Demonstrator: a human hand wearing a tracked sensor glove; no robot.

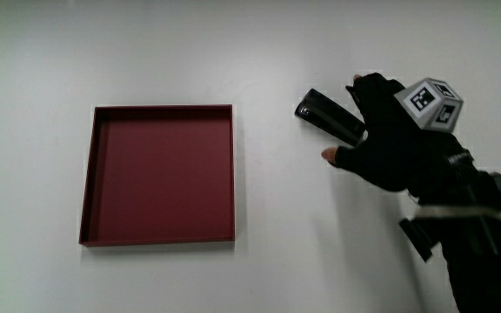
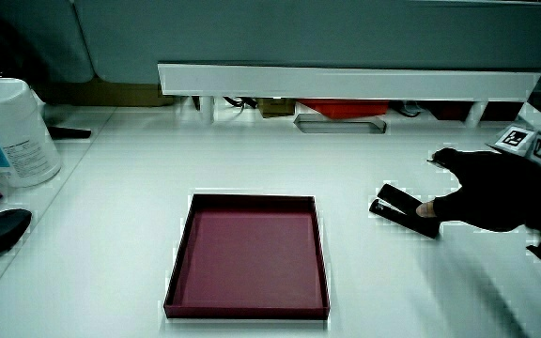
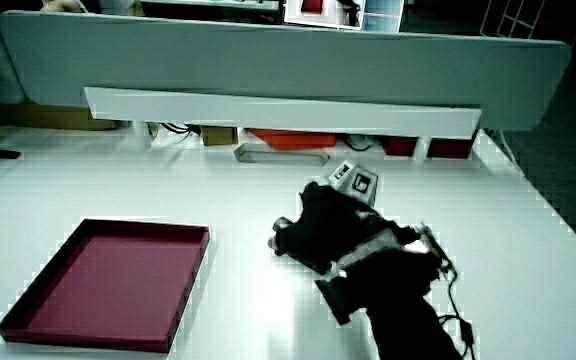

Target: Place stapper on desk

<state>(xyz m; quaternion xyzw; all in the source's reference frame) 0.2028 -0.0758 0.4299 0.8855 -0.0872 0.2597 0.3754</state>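
A black stapler [image 1: 327, 116] lies flat on the white desk, beside the dark red tray [image 1: 233, 174] and apart from it. The gloved hand [image 1: 385, 143] rests over the stapler's end that lies away from the tray. Its fingers are spread, thumb and forefinger standing either side of the stapler without closing on it. In a side view the stapler [image 2: 400, 208] lies on the desk with the thumb of the hand [image 2: 496, 192] at its end. In a side view the hand [image 3: 333, 235] hides almost all of the stapler. The tray [image 2: 322, 253] [image 3: 193, 280] holds nothing.
A white canister [image 2: 12, 131] and a black mouse [image 2: 0, 230] sit at the table's edge, with the tray between them and the hand. A low white partition shelf [image 2: 346, 80] [image 3: 278, 105] runs along the table, with red and grey items under it.
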